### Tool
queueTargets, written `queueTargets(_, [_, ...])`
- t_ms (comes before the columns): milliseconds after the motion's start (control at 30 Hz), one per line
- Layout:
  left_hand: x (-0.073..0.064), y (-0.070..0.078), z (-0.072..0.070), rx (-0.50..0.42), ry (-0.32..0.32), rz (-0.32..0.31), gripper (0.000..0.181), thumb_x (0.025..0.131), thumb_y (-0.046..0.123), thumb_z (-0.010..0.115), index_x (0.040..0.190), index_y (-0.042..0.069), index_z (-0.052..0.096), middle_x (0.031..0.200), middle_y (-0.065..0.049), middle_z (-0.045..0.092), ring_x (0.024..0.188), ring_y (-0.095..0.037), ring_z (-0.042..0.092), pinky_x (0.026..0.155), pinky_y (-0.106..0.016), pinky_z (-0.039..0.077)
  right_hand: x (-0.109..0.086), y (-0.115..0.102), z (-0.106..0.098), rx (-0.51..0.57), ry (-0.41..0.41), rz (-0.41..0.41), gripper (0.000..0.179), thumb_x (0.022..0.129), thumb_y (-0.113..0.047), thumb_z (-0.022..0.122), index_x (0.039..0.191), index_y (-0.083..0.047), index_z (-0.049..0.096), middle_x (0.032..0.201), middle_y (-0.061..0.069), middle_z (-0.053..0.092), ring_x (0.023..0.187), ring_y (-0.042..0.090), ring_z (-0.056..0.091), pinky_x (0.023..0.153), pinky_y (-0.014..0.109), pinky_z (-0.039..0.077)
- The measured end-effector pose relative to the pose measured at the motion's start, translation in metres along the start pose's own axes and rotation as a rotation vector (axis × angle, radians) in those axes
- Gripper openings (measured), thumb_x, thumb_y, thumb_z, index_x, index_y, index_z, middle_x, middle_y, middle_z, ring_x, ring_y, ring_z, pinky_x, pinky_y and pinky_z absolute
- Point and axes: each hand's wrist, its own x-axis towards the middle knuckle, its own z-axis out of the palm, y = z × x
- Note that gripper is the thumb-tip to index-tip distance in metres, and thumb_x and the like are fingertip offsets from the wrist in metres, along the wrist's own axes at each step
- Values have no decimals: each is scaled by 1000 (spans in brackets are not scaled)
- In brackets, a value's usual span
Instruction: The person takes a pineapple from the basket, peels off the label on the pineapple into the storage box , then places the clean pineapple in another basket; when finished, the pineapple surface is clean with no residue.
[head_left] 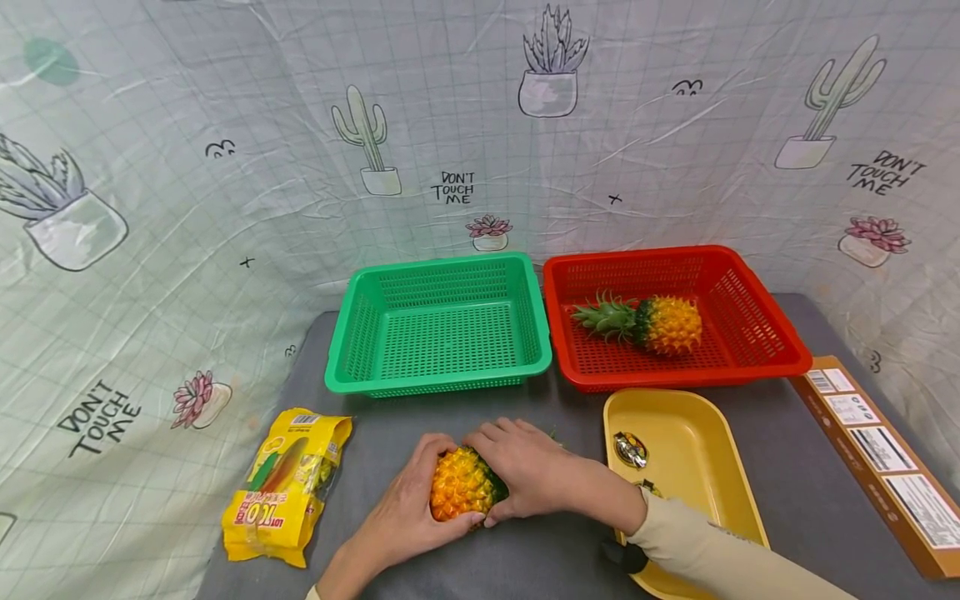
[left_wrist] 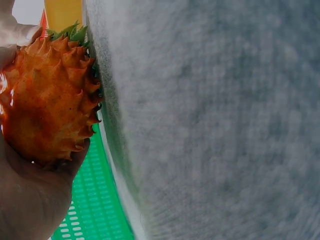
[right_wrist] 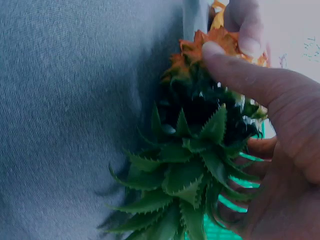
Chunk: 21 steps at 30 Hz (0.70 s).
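Observation:
Both hands hold one orange-yellow pineapple [head_left: 461, 483] at the front middle of the grey table. My left hand [head_left: 408, 504] grips its rounded base end, thumb along the near side. Around the green crown end curls my right hand [head_left: 528, 471], its thumb near the left thumb. Spiky crown leaves [right_wrist: 175, 175] show in the right wrist view, mostly hidden by the right hand in the head view. In the left wrist view the spiny base [left_wrist: 50, 100] sits in the left palm. A second pineapple [head_left: 667, 323] lies on its side in the red basket [head_left: 750, 317].
Left of the red basket stands a green basket [head_left: 438, 387]. A yellow candy bag [head_left: 285, 492] lies at left. Small wrapped candies [head_left: 630, 448] sit in a yellow tray [head_left: 705, 442] beneath the right forearm. A long brown box [head_left: 877, 458] lies along the right edge.

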Motion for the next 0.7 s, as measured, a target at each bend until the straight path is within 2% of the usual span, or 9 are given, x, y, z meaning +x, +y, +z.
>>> queueTargets(333, [-1, 2, 0, 0, 5, -2, 78, 86, 60, 83, 141, 25, 42, 137, 12, 40, 111, -7, 54, 92, -38, 53, 1, 0, 6, -38, -1, 8, 90, 80, -63, 87, 148, -16, 50, 135, -1, 57, 121, 19, 54, 101, 44, 49])
queueTargets(500, [-1, 3, -6, -1, -12, 0, 85, 85, 60, 85, 147, 20, 42, 141, 9, 39, 114, -8, 54, 93, -40, 53, 2, 0, 7, -38, -5, 16, 89, 80, -62, 88, 147, -16, 50, 134, -1, 57, 120, 18, 53, 100, 43, 49])
queueTargets(600, [1, 3, -15, 8, -6, 29, 85, 87, 55, 85, 151, 20, 40, 145, 7, 38, 122, -15, 54, 96, -44, 52, 2, 0, 7, -43, -5, 16, 90, 79, -62, 88, 147, -16, 50, 134, -1, 57, 119, 18, 53, 100, 43, 49])
queueTargets(700, [9, 3, -25, 51, 56, 88, 78, 91, 45, 83, 151, 19, 40, 146, 2, 39, 127, -23, 54, 98, -49, 52, 1, -1, 7, -53, -4, 13, 90, 79, -63, 88, 146, -16, 51, 133, -1, 57, 117, 18, 53, 98, 42, 50])
